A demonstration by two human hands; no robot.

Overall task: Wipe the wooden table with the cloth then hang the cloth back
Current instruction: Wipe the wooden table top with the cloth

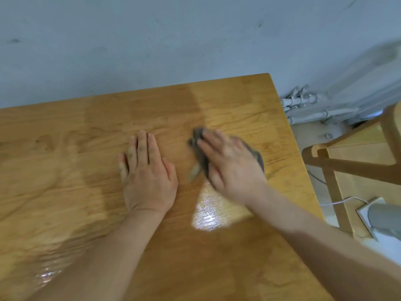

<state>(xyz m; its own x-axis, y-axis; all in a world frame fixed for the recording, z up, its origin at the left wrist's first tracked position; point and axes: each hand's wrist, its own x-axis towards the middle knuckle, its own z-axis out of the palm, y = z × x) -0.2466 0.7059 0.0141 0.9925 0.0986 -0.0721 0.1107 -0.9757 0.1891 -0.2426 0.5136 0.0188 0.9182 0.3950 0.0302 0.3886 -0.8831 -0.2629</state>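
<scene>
Wooden table (65, 170) fills most of view, far edge against grey wall (152, 40); wet sheen seen near-left & centre-near, so surface judged partly wiped. Left hand (147, 170) laid flat, palm down, on tabletop left of centre; fingers straight & pressed together, thumb lying alongside, nothing held — judged to be a brace. Just right of it, apart by a narrow strip of bare wood, grey cloth (200, 157) is bunched under right hand (230, 161); fingers extended & slightly spread, pressed flat on cloth, not pinching it. Rt hand & cloth blurred, so stroke judged in progress, wiping step mid-way. Cloth sits right of centre, well in from the right table edge. Beyond that edge: white pipes (308, 105) low at wall, wooden chair (347, 161), white cable (342, 202) on floor, grey tube-like object (384, 216), identity not clear. Risks, as judged: cloth held by flat pressure only, so a quick stroke could slip it out from under palm; wet film could let bracing hand slide; far-left area could be missed if strokes are kept to the right side. Hanging spot for cloth not in view. Brands/labels/writing: none legible anywhere.
</scene>
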